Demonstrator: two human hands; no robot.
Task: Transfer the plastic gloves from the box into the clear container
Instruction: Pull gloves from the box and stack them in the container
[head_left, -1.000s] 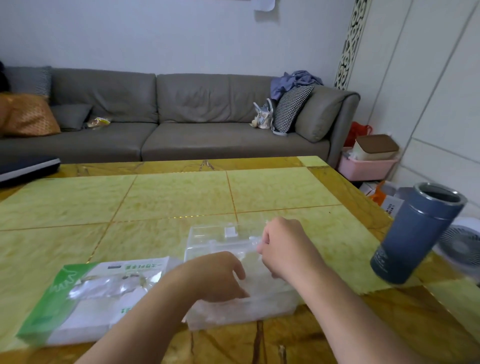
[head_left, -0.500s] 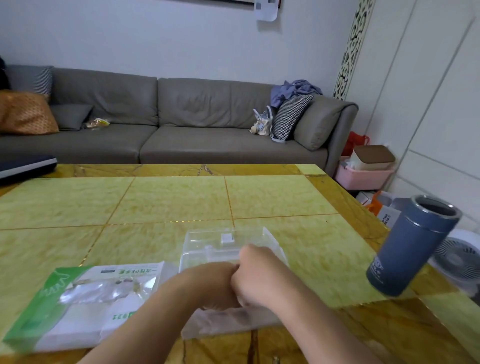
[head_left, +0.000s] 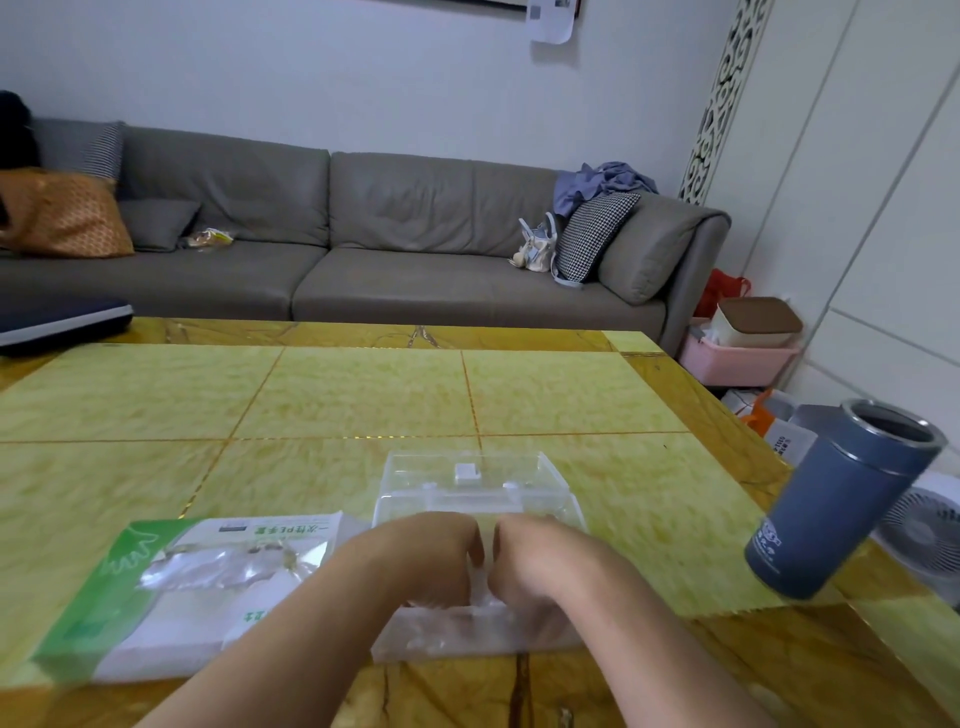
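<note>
Since a second ago the right hand (head_left: 540, 558) has dropped from the back rim to meet the left hand (head_left: 426, 556), both now knuckle to knuckle low in the frame's centre, fingers curled down into the clear rectangular plastic container (head_left: 470, 486). They seem to press crinkled translucent plastic gloves (head_left: 457, 621) inside; the actual grip is hidden. The green-and-white flat glove box (head_left: 171, 582) lies just left, nearer the left hand, long axis across the frame. A blue-grey steel tumbler (head_left: 841, 501) stands well right, clear of the way
</note>
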